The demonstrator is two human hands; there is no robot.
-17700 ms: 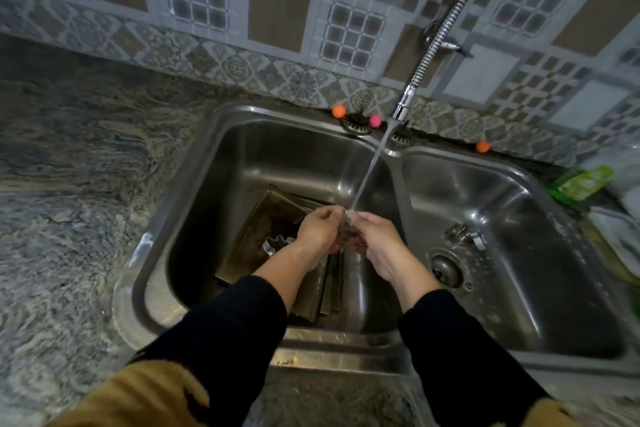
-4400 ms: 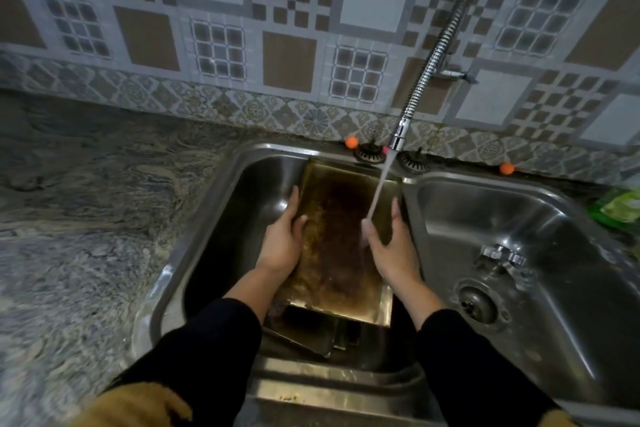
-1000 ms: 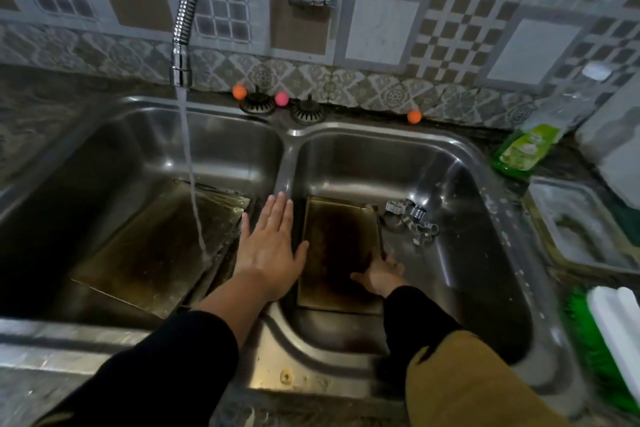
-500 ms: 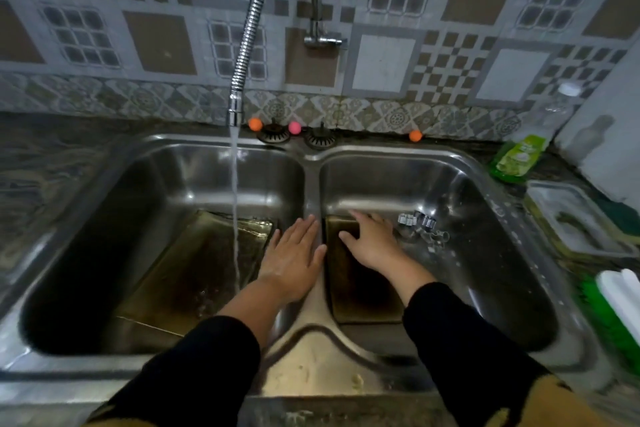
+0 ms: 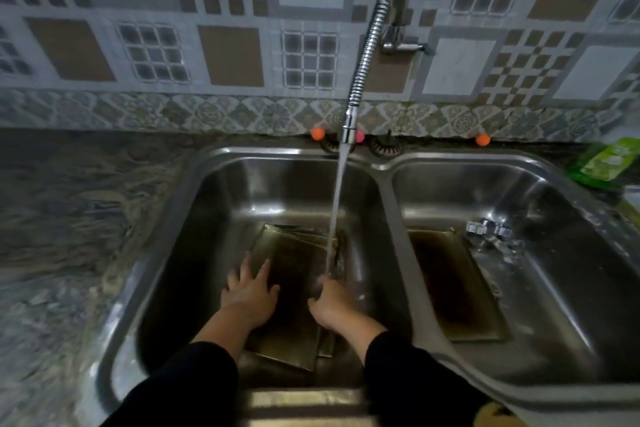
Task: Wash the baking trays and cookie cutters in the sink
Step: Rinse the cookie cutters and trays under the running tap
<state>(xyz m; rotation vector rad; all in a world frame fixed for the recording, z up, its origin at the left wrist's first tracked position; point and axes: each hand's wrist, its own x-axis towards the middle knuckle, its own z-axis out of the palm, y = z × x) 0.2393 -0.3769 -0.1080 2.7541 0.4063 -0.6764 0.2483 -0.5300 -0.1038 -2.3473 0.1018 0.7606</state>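
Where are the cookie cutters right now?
In the head view, the cookie cutters sit in the right basin, just right of the baking tray lying there.

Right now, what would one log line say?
left hand flat on tray stack | right hand at its edge | tap running

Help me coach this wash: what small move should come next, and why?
Probably lift the top tray under the water stream. Both the left hand and right hand already reach its edges, and it looks stained.

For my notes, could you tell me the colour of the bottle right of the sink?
Green bottle, clearest in the head view.
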